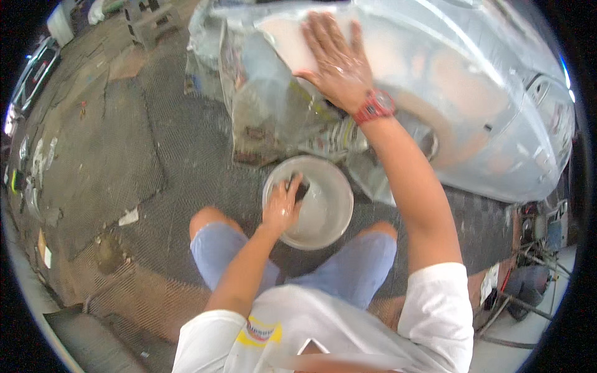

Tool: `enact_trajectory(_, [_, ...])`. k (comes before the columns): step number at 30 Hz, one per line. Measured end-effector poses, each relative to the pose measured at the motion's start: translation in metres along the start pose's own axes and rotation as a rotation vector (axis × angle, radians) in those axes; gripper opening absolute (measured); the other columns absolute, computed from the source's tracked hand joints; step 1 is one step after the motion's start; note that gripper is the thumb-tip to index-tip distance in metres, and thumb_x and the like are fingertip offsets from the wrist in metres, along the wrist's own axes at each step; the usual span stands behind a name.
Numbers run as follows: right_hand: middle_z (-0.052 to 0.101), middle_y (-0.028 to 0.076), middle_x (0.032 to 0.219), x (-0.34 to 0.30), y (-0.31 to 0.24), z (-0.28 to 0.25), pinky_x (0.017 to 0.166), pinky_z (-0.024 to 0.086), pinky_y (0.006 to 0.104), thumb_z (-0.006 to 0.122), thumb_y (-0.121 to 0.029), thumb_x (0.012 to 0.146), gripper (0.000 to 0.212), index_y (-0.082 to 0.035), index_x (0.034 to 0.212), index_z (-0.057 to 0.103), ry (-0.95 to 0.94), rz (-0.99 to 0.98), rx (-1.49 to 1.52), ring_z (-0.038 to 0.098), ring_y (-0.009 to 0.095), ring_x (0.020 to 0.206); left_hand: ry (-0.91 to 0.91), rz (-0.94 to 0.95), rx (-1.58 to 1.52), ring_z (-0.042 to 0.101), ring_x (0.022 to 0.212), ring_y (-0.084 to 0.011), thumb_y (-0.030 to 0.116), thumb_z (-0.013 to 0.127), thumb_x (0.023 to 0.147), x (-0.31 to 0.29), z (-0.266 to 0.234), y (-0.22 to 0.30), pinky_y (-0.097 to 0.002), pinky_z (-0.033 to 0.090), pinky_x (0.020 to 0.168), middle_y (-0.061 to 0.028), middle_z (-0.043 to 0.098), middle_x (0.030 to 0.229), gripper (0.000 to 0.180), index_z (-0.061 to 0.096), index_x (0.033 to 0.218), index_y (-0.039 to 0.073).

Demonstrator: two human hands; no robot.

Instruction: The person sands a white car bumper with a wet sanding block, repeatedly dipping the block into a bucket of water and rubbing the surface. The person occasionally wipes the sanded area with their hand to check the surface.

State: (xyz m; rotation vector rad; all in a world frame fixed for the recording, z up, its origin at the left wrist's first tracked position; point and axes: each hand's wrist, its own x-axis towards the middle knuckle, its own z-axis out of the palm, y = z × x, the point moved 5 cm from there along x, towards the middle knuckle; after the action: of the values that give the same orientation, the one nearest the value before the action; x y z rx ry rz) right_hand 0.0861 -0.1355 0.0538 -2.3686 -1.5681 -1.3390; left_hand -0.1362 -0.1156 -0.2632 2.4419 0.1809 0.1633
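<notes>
My left hand (281, 205) reaches into a round, pale basin (341, 214) between my knees, its fingers closed around a small dark block (302, 190). Cloudy whitish liquid (320, 208) lies in the basin. My right hand (339, 65), wet and with a red watch at the wrist, rests flat with fingers spread on a car's body panel (454, 74). That panel is grey with pinkish, smoothed patches and looks wet. Whether anything lies under the right palm is hidden.
Printed paper and clear plastic sheeting (267, 127) hang off the panel's left side, down close to the basin. A grey stool (151, 22) stands at the far left. Metal tubing and a dark round object (527, 287) are at the lower right. Scraps lie on the worn matting (193, 158).
</notes>
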Motion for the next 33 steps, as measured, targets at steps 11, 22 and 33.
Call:
enact_trajectory(11, [0.076, 0.015, 0.119, -0.280, -0.151, 0.029, 0.101, 0.056, 0.0553, 0.079, -0.033, 0.107, 0.039, -0.002, 0.128, 0.068, -0.202, 1.041, 0.946, 0.073, 0.034, 0.114, 0.432, 0.199, -0.075, 0.054, 0.143, -0.0551, 0.025, 0.090, 0.094, -0.004, 0.004, -0.014, -0.0679, 0.041, 0.128, -0.0293, 0.050, 0.152, 0.090, 0.035, 0.163, 0.010])
enact_trajectory(22, [0.067, 0.001, 0.108, -0.340, -0.292, 0.081, 0.105, 0.060, 0.0511, 0.060, -0.061, 0.116, 0.043, -0.018, 0.118, 0.066, 0.541, 2.308, 2.214, 0.067, 0.026, 0.107, 0.456, 0.098, -0.126, 0.055, 0.140, -0.0509, 0.040, 0.095, 0.084, -0.007, 0.004, -0.020, -0.0687, 0.024, 0.139, -0.0223, 0.060, 0.128, 0.082, 0.053, 0.141, -0.001])
enact_trajectory(33, [0.052, 0.019, 0.169, -0.408, -0.265, 0.159, 0.129, 0.044, 0.0615, 0.046, -0.059, 0.116, 0.074, -0.008, 0.170, 0.043, 0.156, 2.457, 2.212, 0.053, 0.043, 0.152, 0.355, 0.135, -0.022, 0.063, 0.138, -0.0425, 0.063, 0.076, 0.095, -0.006, -0.017, 0.002, -0.0650, 0.022, 0.139, -0.0214, 0.067, 0.139, 0.075, 0.065, 0.143, 0.006])
